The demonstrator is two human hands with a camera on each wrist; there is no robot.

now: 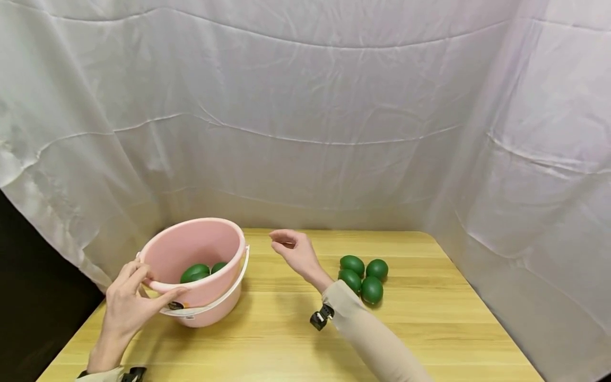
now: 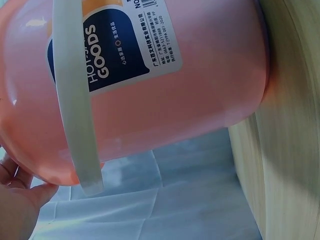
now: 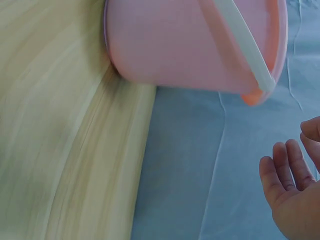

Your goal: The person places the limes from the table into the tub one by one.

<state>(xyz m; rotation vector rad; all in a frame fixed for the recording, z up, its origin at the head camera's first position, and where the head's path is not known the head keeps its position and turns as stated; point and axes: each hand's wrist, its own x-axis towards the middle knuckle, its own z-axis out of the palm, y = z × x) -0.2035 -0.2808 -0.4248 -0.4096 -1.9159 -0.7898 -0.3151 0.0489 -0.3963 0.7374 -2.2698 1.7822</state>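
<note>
A pink bucket (image 1: 202,241) with a white handle (image 1: 242,268) stands at the left of the table, and green egg-shaped fruits (image 1: 194,272), perhaps avocados, lie inside. My left hand (image 1: 125,302) grips the bucket's near-left rim, thumb outside and fingers over the edge. To the right of the bucket, my right hand (image 1: 297,254) hovers with loosely bent fingers and nothing in it. In the right wrist view those fingers (image 3: 282,165) are apart from the bucket (image 3: 175,45). Several more green egg-shaped fruits (image 1: 372,290) sit in a cluster right of my right forearm.
The wooden table (image 1: 429,318) runs up to a pale cloth backdrop (image 1: 305,106) at the back and right. A printed label (image 2: 120,50) is on the bucket's side, partly behind the handle in the left wrist view. Dark space lies beyond the left edge.
</note>
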